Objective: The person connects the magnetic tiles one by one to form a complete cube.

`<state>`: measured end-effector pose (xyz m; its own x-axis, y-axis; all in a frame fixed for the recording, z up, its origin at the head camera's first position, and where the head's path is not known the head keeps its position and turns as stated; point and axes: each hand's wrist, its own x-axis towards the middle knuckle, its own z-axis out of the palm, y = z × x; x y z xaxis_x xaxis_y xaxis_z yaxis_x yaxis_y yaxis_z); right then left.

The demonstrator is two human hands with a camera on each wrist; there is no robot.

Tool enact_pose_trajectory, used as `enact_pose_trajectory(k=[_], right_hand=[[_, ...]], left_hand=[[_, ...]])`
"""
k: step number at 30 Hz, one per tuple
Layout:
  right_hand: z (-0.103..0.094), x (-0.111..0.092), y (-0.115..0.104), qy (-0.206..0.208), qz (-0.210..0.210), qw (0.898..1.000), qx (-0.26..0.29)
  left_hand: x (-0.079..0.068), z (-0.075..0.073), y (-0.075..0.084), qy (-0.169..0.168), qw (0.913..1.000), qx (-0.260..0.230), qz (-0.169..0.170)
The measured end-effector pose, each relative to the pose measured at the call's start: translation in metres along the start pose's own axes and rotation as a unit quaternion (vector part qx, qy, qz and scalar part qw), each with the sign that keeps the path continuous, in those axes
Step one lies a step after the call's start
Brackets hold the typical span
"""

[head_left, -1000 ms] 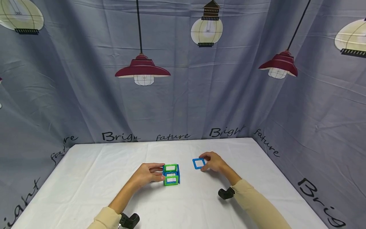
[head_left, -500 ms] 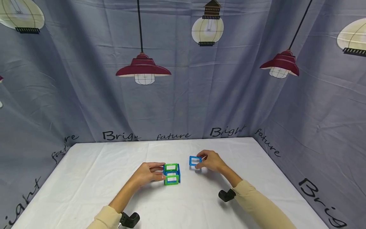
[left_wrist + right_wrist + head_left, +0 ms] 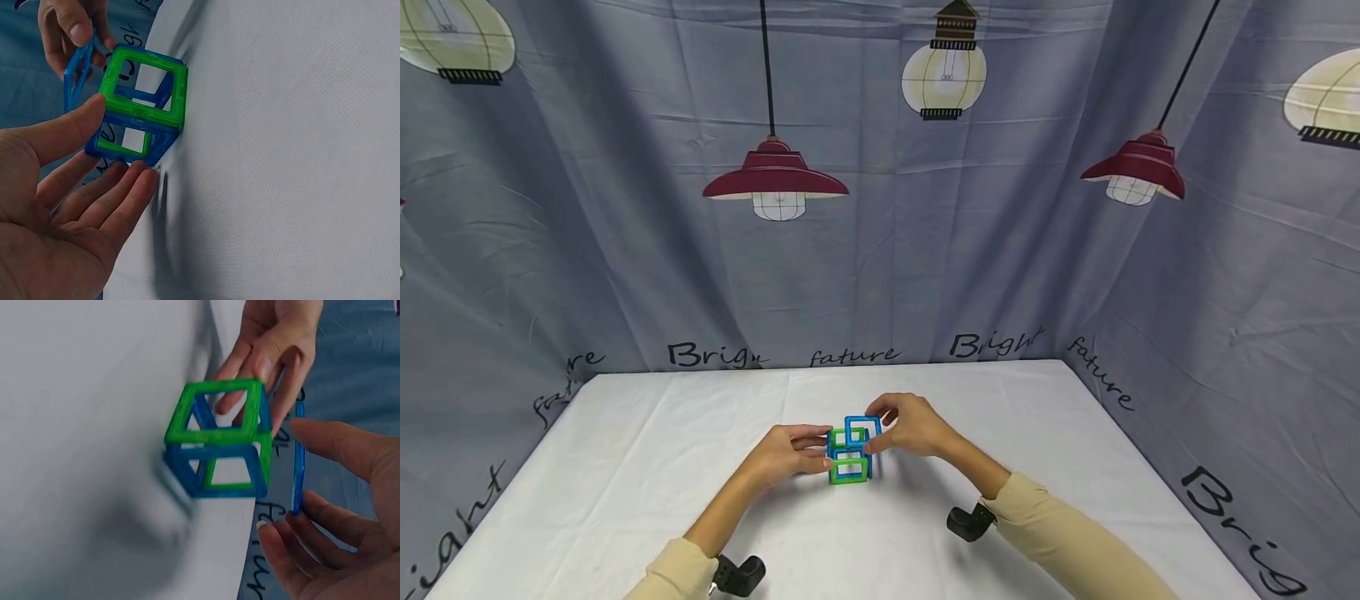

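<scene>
A cube of green and blue magnetic tiles (image 3: 848,481) stands on the white cloth, its frames see-through in the middle. My left hand (image 3: 777,458) holds it from the left, the thumb at a near corner and the fingers along the other side, as the left wrist view shows. My right hand (image 3: 916,425) pinches a loose blue square magnetic tile (image 3: 299,462) by its edges, between thumb and fingers. In the head view this tile overlaps the cube's back right top. Both wrist views show a gap between tile and cube, with the tile over its upper side.
The white-covered table (image 3: 685,433) spreads around the cube. A grey-blue curtain (image 3: 880,275) with printed lamps and lettering hangs behind it and along both sides. Black wrist cameras (image 3: 741,577) sit at both sleeves.
My right hand has carried the blue tile leftward from the right of the cube to above it, turning it slightly. My left hand and the cube have stayed in place.
</scene>
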<state>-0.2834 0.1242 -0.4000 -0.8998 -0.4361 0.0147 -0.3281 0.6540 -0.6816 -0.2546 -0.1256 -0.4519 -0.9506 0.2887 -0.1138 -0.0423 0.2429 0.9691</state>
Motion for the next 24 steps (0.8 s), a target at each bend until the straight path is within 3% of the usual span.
enact_pose_trajectory(k=[8, 24], right_hand=[[0.013, 0.005, -0.011, -0.02, -0.018, 1.0, -0.007], [0.022, 0.002, -0.009, -0.014, -0.002, 1.0, -0.015]], left_hand=[[0.001, 0.001, 0.001, -0.011, 0.9997, 0.004, 0.022], [0.0, 0.001, 0.0, -0.001, 0.9997, 0.023, 0.011]])
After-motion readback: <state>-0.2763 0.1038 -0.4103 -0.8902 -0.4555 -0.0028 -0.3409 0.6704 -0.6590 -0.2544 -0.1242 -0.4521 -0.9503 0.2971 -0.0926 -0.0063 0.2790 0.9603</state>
